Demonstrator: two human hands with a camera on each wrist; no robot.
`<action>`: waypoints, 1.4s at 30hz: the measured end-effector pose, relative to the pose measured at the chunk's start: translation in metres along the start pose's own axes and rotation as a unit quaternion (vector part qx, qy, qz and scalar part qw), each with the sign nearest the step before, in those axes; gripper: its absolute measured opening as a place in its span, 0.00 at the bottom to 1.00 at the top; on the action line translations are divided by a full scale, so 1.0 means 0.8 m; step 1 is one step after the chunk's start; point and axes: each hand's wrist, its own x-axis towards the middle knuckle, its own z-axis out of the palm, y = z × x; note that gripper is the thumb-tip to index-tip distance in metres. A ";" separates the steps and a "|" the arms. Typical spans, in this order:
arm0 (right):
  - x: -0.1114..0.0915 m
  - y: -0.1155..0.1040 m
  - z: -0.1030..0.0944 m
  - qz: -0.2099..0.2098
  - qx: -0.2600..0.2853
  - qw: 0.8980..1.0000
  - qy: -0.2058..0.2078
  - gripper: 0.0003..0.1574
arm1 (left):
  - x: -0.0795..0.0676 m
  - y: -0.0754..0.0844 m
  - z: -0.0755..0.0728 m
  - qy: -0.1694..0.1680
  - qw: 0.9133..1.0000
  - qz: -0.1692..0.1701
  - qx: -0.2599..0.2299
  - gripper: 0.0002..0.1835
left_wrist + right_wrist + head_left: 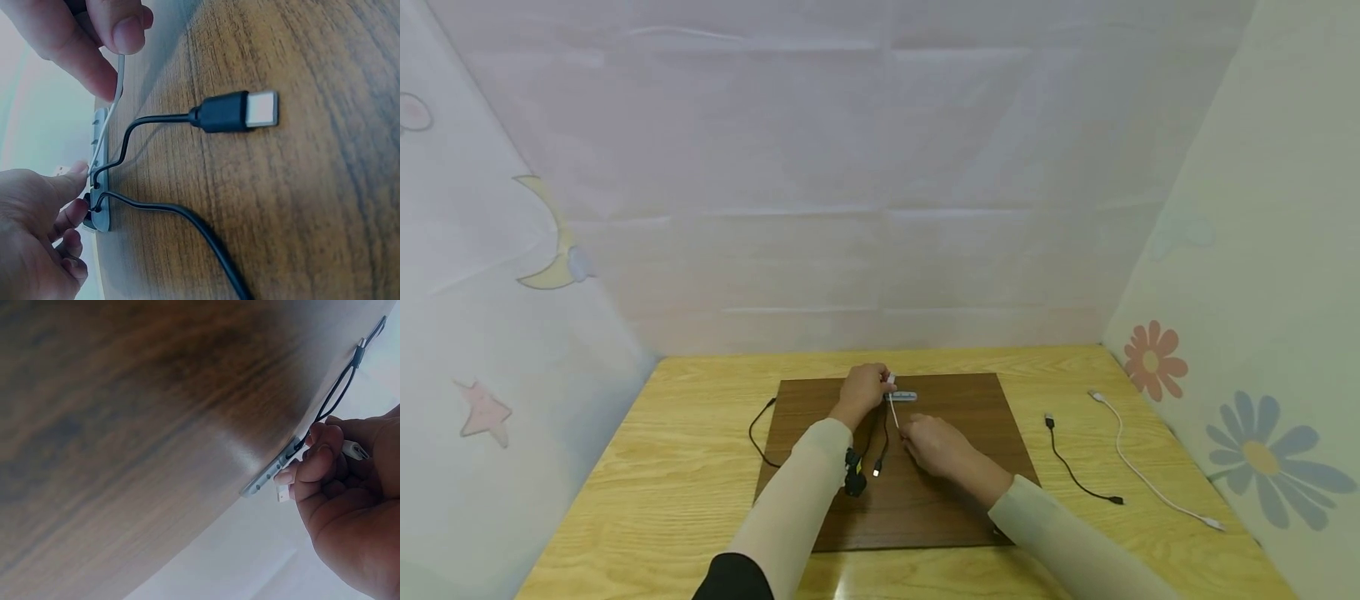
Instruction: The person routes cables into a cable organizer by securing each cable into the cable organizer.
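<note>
A grey-blue cable clip strip (904,397) with several slots sits toward the back of a brown board (955,517). My left hand (862,387), at the strip's left end, pinches a white cable (108,122) close to its white plug (283,492). Nearer to me, my right hand (936,446) pinches the same cable, which runs taut between the hands across the strip. The cable's other connector (356,450) pokes out from the right fingers. Two black cables pass through slots beside it; one black connector (225,112) lies over the board.
The board rests on a light wooden table (685,433). Right of it lie a loose black cable (1067,471) and a loose white cable (1138,471). A black cable loop (751,433) hangs out past the board's left edge. Patterned sheets stand behind and at both sides.
</note>
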 end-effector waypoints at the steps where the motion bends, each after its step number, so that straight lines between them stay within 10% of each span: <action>1: 0.000 0.000 0.000 0.001 0.002 1.000 0.000 0.03 | 0.000 0.000 0.000 0.001 1.000 -0.001 -0.002 0.10; 42: 0.002 -0.002 0.009 -0.024 -0.050 0.998 -0.035 0.07 | -0.010 0.013 0.000 0.002 0.998 -0.019 0.066 0.12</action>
